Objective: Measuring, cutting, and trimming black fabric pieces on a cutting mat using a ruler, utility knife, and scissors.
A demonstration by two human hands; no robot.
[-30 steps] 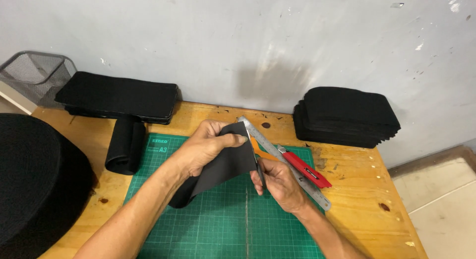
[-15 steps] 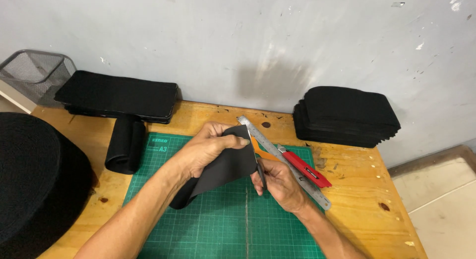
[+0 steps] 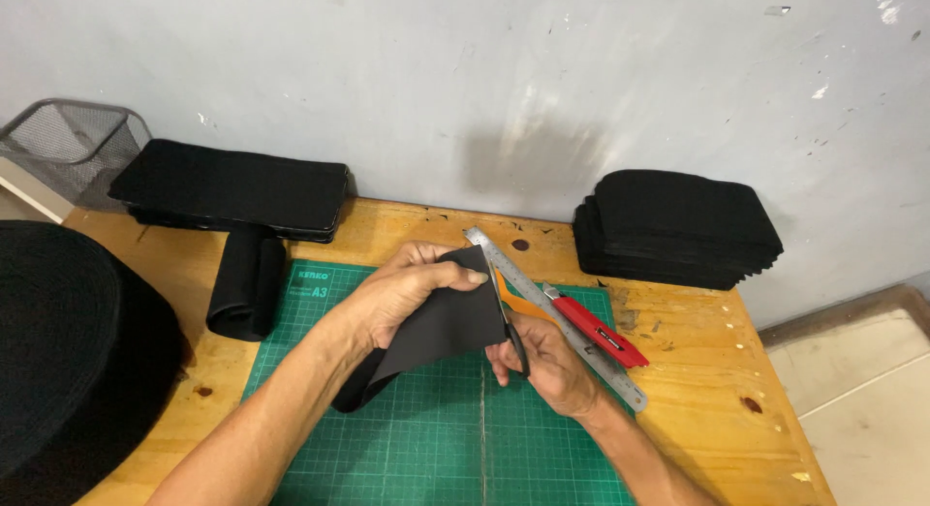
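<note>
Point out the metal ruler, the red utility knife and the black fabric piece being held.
metal ruler (image 3: 620, 382): head view, lower stretch of the blade.
red utility knife (image 3: 601, 332): head view, middle of the red body.
black fabric piece (image 3: 441, 327): head view, flat middle between the hands.

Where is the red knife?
In the head view, the red utility knife lies on the metal ruler, right of the green cutting mat's middle, just beyond the right hand.

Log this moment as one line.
left hand: holds black strip | right hand: scissors at strip edge | under: green mat
</note>
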